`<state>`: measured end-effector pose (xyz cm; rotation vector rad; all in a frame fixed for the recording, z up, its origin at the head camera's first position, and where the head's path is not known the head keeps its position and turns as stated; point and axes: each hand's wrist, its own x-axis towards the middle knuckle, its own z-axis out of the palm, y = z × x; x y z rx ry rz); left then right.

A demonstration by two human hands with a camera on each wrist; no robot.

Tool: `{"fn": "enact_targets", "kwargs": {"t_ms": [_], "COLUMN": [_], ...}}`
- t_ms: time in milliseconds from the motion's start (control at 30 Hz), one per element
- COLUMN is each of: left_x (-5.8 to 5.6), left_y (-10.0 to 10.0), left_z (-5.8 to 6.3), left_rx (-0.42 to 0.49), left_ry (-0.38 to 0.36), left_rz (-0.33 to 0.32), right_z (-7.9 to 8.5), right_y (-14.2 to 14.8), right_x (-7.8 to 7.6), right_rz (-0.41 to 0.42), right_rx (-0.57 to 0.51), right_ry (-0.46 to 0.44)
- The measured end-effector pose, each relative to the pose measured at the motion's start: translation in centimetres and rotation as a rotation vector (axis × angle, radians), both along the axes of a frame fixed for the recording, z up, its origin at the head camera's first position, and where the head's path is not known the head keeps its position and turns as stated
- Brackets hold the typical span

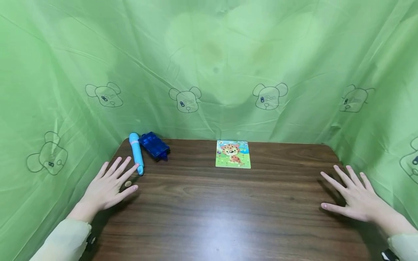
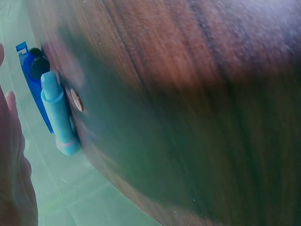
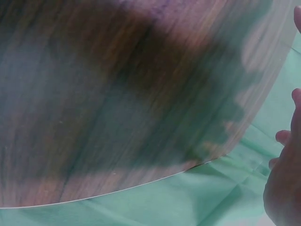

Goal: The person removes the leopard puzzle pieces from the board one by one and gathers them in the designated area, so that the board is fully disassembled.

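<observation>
My left hand [image 1: 106,188] is spread above the left side of the table, fingers straight, holding nothing. Between its thumb and index finger, as seen from the head, lies a small coin-like disc [image 1: 128,183]. Just beyond the fingertips is a light blue stick-shaped object [image 1: 137,154] with a rounded end. A dark blue translucent object [image 1: 154,145] lies beside it; the left wrist view shows black round parts [image 2: 39,68] on it, like wheels. On the right, my other hand [image 1: 357,201] is spread over the table, also holding nothing. A square leopard picture board [image 1: 233,154] lies flat at the back middle.
The dark wood-grain table [image 1: 202,203] has rounded back corners. Green cloth [image 1: 222,65] with printed bear heads hangs behind it and along both sides, close to each hand. A bright glare falls on the table's front middle.
</observation>
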<state>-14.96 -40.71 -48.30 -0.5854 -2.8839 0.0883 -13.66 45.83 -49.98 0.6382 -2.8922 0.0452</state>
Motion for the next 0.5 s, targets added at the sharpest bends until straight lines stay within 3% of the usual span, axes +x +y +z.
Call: {"fn": "enact_targets", "kwargs": {"t_ms": [233,367,500], "left_x": [-0.5,-0.9,-1.6], "left_y": [1.6,3.6,6.3], "left_z": [0.3,0.4,0.3], "left_rx": [0.005,-0.016,-0.022], "left_ry": [-0.025,-0.039,-0.005], "left_rz": [0.003,-0.013,-0.046], "right_z": [0.6,1.1,1.3], "right_y": [-0.7,-2.1,-4.4], "right_x": [-0.5,-1.2,-1.7], "right_rz": [-0.005,-0.016,-0.017], "right_rx": [-0.013,-0.033,-0.076], "right_ry": [-0.02,-0.052,-0.091]}}
